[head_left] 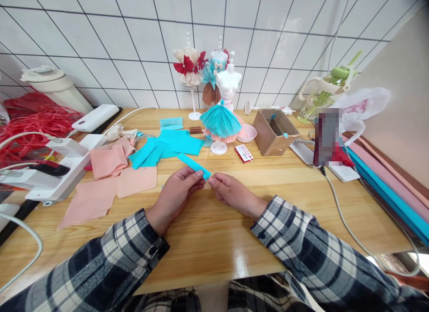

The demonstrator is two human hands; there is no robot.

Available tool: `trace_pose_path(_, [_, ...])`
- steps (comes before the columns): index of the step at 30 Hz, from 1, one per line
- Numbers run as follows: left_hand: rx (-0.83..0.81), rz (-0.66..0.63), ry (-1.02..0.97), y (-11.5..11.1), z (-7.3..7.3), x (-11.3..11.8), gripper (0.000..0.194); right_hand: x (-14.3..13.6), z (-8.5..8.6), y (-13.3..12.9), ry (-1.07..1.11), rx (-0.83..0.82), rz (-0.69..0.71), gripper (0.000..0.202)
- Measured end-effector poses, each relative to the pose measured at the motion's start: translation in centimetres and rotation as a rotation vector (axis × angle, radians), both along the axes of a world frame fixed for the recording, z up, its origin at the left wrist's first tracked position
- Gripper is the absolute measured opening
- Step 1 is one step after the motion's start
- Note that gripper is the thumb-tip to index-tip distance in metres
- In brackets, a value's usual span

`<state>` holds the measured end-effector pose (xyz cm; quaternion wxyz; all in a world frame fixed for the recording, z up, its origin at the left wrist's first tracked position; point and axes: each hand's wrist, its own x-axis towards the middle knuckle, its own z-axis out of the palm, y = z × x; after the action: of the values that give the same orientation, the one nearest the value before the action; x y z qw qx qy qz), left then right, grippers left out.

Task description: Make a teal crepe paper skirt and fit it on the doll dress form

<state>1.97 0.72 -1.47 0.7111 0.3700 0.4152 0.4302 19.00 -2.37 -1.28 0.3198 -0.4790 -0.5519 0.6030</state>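
A narrow folded strip of turquoise paper (191, 163) is held above the wooden table. My left hand (182, 186) pinches it between thumb and fingers near its lower right end. At that same end, the fingertips of my right hand (233, 193) are closed on the strip's corner. Flat turquoise pieces (177, 143) lie just behind my left hand. Beyond my hands stands a small white dress form (229, 82) wearing a turquoise and pink layered skirt (221, 123).
Pink paper pieces (95, 196) and a power strip (72, 169) lie at left. Behind are two decorated dress forms, a pink bowl (247, 133), a red and white packet (244, 153) and a cardboard box (275, 132). A cable (338, 209) runs along the right.
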Motion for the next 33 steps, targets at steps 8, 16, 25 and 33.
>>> trace_pose_path(8, [0.004, 0.003, -0.003, -0.1, 0.1, 0.0, 0.02, 0.0, -0.2, 0.0, -0.016, 0.032, -0.006, 0.032])
trace_pose_path(16, [0.036, 0.033, 0.0, -0.3, -0.1, 0.1, 0.02, -0.2, 0.2, -0.1, -0.02, 0.039, -0.02, 0.031])
trace_pose_path(25, [0.025, 0.198, -0.084, -0.6, 0.3, 0.7, 0.022, -0.4, -0.8, -0.1, -0.06, 0.115, -0.082, 0.036])
trace_pose_path(33, [-0.007, 0.161, -0.076, -1.1, 0.4, 1.2, 0.023, -0.6, -1.3, -0.2, -0.063, 0.153, -0.098, 0.037])
